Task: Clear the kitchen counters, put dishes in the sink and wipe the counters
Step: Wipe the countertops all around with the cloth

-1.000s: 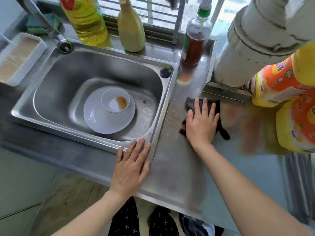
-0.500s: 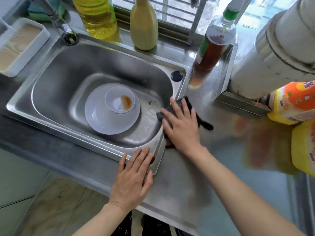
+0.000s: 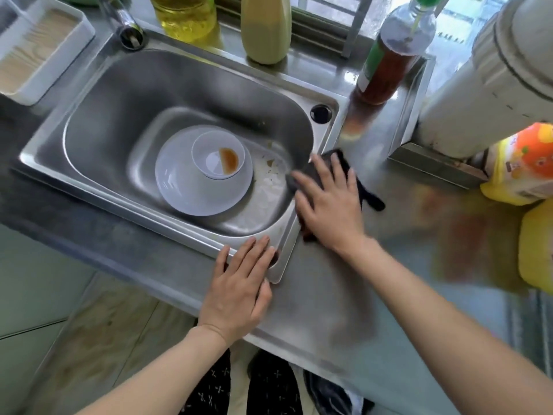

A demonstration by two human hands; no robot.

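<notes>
My right hand presses flat, fingers spread, on a dark cloth at the right rim of the steel sink; the cloth's edge hangs slightly over the rim. My left hand rests flat on the counter at the sink's front right corner. Inside the sink lies a white plate with a small white bowl on it; the bowl holds a brown sauce smear. Food scraps dot the sink floor to the right of the plate.
Along the back stand a yellow oil bottle, a beige bottle and a brown sauce bottle. A white tray sits at left, the tap behind the sink. Orange-yellow jugs and a wide white pipe crowd the right.
My right hand has slid the cloth leftward across the counter from near the pipe to the sink's right rim. My left hand has stayed in place.
</notes>
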